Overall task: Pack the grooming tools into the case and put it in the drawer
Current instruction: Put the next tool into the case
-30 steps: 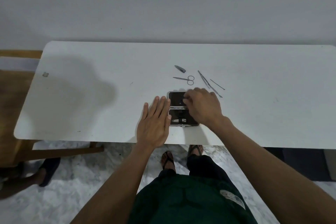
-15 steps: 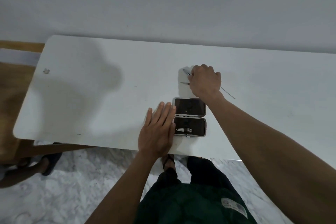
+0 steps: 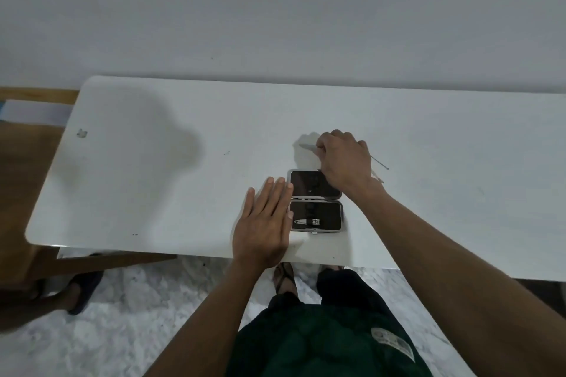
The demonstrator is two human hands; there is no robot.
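An open black grooming case with a metal rim lies near the front edge of the white table. A nail clipper sits in its near half. My left hand lies flat on the table, fingers together, touching the case's left side. Just beyond the case, my right hand is closed around a slim metal tool whose tip sticks out to the left. A thin metal probe shows to the right of that hand. The other loose tools are hidden under it.
A small grey scrap lies at the table's far left. A wooden piece of furniture stands left of the table, with another person's sandalled foot on the marble floor. A grey wall runs behind the table.
My right hand left the case, reached to the loose tools beyond it and closed on a slim metal tool, now drawing slightly back towards the case. My left hand stayed beside the case.
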